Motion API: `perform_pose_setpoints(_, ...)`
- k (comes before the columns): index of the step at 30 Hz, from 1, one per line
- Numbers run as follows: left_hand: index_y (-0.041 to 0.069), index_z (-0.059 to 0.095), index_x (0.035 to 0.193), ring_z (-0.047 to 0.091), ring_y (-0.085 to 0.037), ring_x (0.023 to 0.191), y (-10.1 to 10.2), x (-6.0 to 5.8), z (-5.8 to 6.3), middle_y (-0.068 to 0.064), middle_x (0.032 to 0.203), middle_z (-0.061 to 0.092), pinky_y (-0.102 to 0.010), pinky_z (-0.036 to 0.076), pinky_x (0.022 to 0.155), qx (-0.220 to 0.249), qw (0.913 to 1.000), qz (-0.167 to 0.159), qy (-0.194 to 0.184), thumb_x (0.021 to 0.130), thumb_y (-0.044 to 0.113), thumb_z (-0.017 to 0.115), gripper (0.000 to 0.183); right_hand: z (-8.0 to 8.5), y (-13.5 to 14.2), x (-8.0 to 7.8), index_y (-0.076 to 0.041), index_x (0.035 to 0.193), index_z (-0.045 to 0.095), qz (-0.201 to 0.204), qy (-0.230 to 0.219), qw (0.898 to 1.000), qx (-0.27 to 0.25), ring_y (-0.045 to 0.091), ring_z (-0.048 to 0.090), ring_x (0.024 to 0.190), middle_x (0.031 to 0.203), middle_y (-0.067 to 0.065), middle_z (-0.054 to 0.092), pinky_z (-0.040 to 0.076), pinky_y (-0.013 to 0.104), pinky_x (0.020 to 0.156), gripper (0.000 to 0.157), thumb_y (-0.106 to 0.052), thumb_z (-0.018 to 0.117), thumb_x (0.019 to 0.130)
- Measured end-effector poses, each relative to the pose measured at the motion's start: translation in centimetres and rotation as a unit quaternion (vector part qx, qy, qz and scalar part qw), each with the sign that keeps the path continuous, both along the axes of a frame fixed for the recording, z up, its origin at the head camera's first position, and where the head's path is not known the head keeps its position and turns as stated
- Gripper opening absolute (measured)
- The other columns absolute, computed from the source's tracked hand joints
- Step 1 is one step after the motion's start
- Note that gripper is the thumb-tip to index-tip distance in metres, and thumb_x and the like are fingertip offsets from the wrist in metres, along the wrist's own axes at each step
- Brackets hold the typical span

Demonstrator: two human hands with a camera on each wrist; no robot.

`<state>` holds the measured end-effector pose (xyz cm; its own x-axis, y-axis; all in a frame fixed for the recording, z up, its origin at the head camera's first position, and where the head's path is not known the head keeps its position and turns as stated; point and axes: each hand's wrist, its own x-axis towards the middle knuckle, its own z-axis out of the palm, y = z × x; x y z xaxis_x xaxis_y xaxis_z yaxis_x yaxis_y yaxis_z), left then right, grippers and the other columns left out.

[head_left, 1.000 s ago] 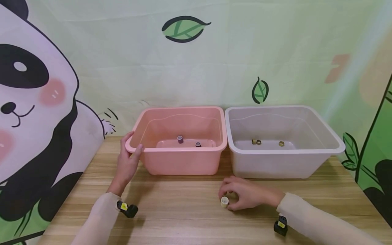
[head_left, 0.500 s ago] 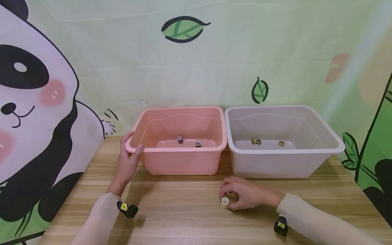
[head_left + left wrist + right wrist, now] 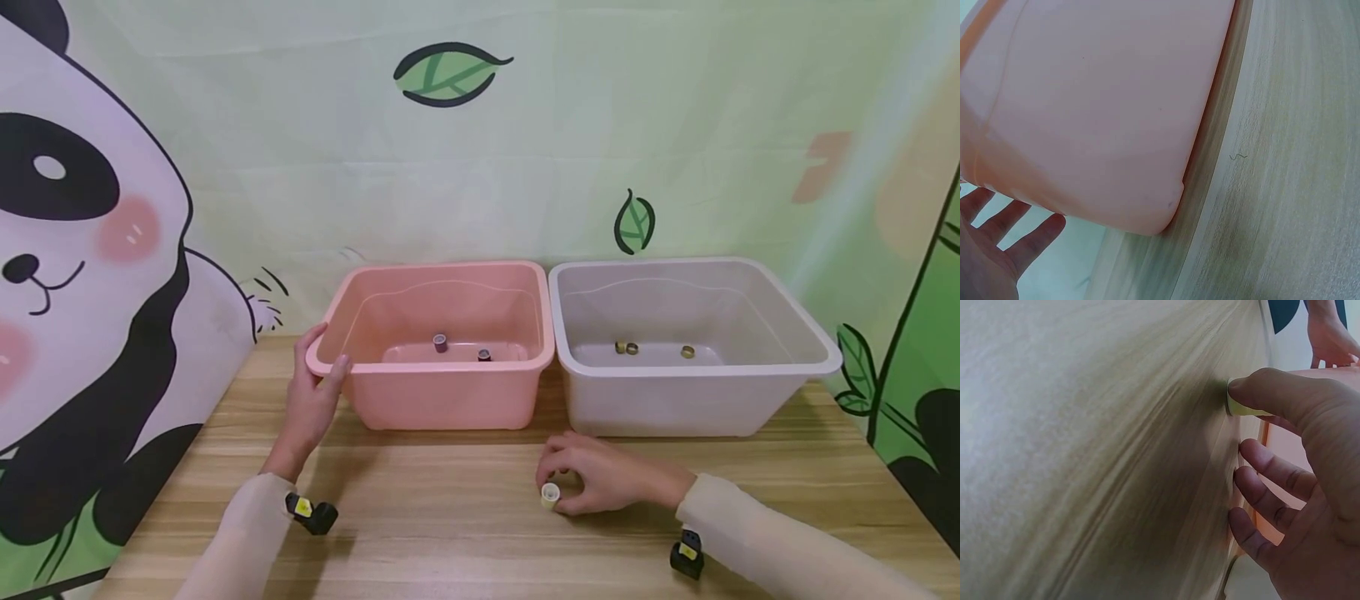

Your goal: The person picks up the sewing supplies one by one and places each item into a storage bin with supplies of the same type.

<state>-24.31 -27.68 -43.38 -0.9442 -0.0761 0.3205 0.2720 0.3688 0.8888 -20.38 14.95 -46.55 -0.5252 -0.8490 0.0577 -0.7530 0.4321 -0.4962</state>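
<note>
At the front left corner of a pink plastic tub [image 3: 442, 398], my left hand [image 3: 311, 400] holds the rim, thumb at the front and fingers along the end. In the left wrist view, the fingertips [image 3: 1054, 224] lie against the tub's outer wall. My right hand [image 3: 600, 475] pinches a small pale yellow cap [image 3: 551, 497] on the tabletop between thumb and index finger. The cap stands upright, its hollow end facing up. From the right wrist, the thumb covers part of the cap [image 3: 1244, 407], with the other fingers spread close over the wood.
Inside the pink tub lie two small dark caps, one grey-purple [image 3: 440, 342] and one darker [image 3: 484, 356]. A grey-white tub [image 3: 697, 400] stands right beside it, with small gold rings [image 3: 687, 352] on its floor. Behind both hangs a panda-print cloth [image 3: 300, 125]. Both wrists wear black cameras.
</note>
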Motion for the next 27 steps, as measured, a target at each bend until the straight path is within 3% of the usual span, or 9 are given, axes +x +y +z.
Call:
perform_pose_setpoints(13, 0.033, 0.017, 0.161, 0.043, -0.032, 0.142, 0.0, -0.1, 0.0, -0.009, 0.162, 0.035, -0.051, 0.04, 0.113, -0.002, 1.0, 0.001, -0.005, 0.106, 0.041, 0.055, 0.068, 0.4, -0.1, -0.1, -0.023, 0.106, 0.073, 0.003, -0.004, 1.0, -0.006, 0.013, 0.058, 0.098, 0.109, -0.01, 0.06, 0.05, 0.025, 0.087, 0.022, -0.021, 0.082, 0.086)
perform_pose_setpoints(27, 0.034, 0.017, 0.161, 0.042, -0.031, 0.142, -0.3, -0.2, -0.2, -0.007, 0.162, 0.034, -0.052, 0.04, 0.113, -0.008, 1.0, 0.001, -0.003, 0.105, 0.044, 0.055, 0.068, 2.9, -0.8, 0.0, -0.02, 0.108, 0.073, 0.009, 0.01, 1.0, 0.005, 0.014, 0.058, 0.098, 0.106, -0.012, 0.059, 0.049, 0.027, 0.089, 0.024, -0.019, 0.082, 0.085)
